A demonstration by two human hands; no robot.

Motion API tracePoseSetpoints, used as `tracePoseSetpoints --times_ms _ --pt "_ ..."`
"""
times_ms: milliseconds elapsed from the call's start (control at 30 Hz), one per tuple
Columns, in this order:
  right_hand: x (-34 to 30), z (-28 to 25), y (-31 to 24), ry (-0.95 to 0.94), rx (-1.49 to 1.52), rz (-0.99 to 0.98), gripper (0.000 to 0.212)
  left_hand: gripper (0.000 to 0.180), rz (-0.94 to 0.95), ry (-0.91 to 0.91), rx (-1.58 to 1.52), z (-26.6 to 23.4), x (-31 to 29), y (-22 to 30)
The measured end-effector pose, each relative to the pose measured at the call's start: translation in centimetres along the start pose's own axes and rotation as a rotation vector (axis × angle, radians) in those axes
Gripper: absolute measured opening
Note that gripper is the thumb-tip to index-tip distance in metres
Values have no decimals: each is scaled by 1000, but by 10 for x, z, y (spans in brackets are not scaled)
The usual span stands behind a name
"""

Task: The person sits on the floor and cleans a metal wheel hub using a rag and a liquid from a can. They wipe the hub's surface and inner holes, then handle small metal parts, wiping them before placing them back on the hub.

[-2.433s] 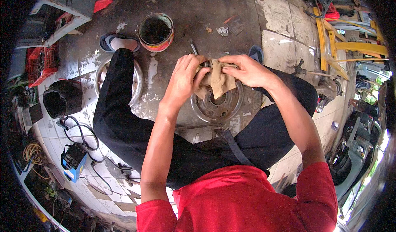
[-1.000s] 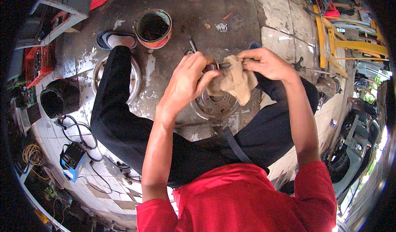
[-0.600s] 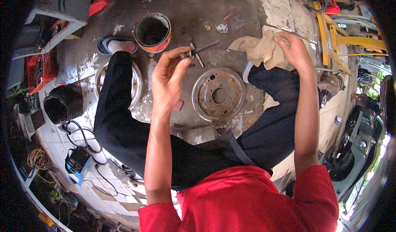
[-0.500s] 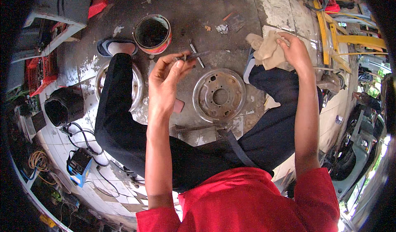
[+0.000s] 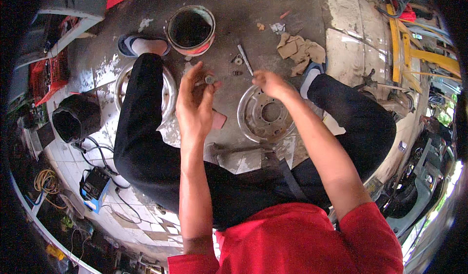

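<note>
We find the bolt (image 5: 209,79) up at the fingertips of the left hand (image 5: 193,106), its round end turned towards us. Its long axis is strongly foreshortened, so we cannot tell exactly how the shank lies among the fingers. The slim metal rod (image 5: 244,58) slants beyond the right hand (image 5: 272,84), its near end pointing down and right to those fingertips.

In the left grip, thumb and fingers are pinched around the bolt, only a narrow gap between them. The right fingers are bunched at the rod's near end; we cannot tell whether they grasp it or merely reach it.

We see the left hand raised on an almost upright forearm, thumb on the inner side, fingers pointing away from the body. The right forearm runs inward and away from the red sleeve (image 5: 373,230), the hand bent over the far edge of the steel wheel (image 5: 253,112).

Between the two grips, nearer the right, lie small metal parts (image 5: 238,59). A crumpled tan cloth (image 5: 308,51) lies beyond the right hand, a bucket (image 5: 196,50) beyond the left, and a pinkish block (image 5: 219,120) beside the left wrist.
</note>
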State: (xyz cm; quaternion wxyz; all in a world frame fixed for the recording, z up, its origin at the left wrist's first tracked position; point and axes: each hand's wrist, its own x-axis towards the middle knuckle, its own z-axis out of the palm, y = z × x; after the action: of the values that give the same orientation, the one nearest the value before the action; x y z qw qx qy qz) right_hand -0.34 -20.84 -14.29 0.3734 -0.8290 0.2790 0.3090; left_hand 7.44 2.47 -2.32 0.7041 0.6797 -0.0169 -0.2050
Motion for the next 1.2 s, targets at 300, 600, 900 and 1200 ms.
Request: tracePoseSetpoints --times_ms 300,600,900,1200 --pt "-12 115 29 62 148 -133 34 39 58 204 303 -18 22 -7" --pt "20 136 17 163 322 -121 31 41 -371 170 -130 9 22 -8" --pt "76 105 24 377 -395 -355 35 47 -166 71 9 9 47 7" --pt "101 113 15 436 -569 -241 26 48 152 -41 780 -35 133 10"
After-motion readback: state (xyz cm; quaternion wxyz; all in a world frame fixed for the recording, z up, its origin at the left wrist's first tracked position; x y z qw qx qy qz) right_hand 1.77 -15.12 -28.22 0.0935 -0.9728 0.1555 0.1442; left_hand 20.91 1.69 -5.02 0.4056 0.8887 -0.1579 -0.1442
